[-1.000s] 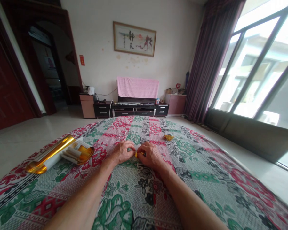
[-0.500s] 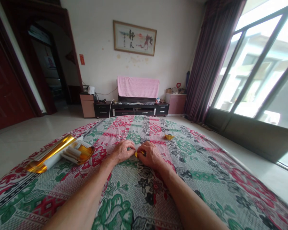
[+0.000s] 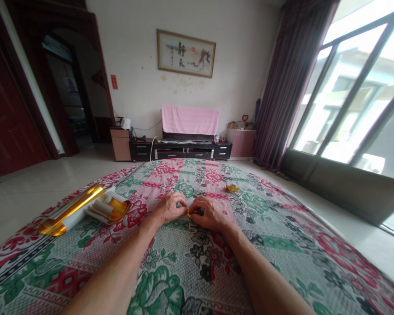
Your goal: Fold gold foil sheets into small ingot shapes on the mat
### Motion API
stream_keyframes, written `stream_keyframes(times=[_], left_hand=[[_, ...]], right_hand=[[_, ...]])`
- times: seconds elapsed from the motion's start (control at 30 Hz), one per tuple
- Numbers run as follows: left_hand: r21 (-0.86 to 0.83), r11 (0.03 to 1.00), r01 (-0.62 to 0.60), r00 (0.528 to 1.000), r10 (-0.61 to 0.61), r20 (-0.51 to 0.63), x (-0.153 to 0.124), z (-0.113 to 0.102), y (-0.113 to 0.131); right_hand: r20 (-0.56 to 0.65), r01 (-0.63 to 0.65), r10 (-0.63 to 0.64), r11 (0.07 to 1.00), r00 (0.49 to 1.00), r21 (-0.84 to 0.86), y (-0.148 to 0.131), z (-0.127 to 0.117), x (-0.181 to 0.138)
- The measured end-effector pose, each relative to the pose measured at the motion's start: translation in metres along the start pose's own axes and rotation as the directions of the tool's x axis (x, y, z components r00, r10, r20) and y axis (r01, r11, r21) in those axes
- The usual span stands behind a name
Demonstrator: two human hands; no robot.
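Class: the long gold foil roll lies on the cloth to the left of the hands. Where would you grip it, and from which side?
Grip the foil roll around its middle, probably from above and its left side. It lies flat and long, so a mid grip should balance it, and white sheets rest against its right side. The left hand is nearer.

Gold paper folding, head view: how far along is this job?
Done: one folded gold shape lies on the floral cloth beyond the hands. In hand: the left hand and right hand pinch a small gold piece between their fingers, low over the cloth. Left: the pile of gold sheets at the left looks largely unused, so most of the work probably remains.
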State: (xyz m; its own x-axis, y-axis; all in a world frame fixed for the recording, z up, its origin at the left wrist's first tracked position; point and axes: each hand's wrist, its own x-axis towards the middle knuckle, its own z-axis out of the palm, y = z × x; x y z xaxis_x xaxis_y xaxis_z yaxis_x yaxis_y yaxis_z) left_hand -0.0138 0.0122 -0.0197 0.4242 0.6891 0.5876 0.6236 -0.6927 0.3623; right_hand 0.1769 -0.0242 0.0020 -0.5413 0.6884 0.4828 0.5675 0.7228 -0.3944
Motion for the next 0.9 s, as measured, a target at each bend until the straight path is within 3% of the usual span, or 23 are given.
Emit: stream_keyframes(times=[0.23, 0.53, 0.77, 0.9], left_hand=[[-0.019, 1.000, 0.003, 0.999, -0.002, 0.038, 0.002, -0.001, 0.000], [-0.019, 1.000, 0.019, 0.999, -0.018, 0.045, 0.002, 0.001, -0.001], [0.002, 1.000, 0.012, 0.999, -0.012, 0.050, 0.003, 0.001, -0.001], [0.003, 1.000, 0.015, 0.998, -0.015, 0.061, 0.003, 0.001, 0.001]], right_hand=[[0.059, -0.015, 0.013, 0.999, 0.998, 0.038, 0.001, -0.003, -0.001], [-0.023, 0.026, -0.027, 0.998, 0.999, -0.052, -0.002, -0.001, -0.001], [-0.102, -0.085, 0.070, 0.985, 0.992, -0.148, -0.009, 0.007, 0.004], [-0.101, -0.016, 0.006, 0.994, 0.995, -0.104, -0.007, 0.008, 0.004]])
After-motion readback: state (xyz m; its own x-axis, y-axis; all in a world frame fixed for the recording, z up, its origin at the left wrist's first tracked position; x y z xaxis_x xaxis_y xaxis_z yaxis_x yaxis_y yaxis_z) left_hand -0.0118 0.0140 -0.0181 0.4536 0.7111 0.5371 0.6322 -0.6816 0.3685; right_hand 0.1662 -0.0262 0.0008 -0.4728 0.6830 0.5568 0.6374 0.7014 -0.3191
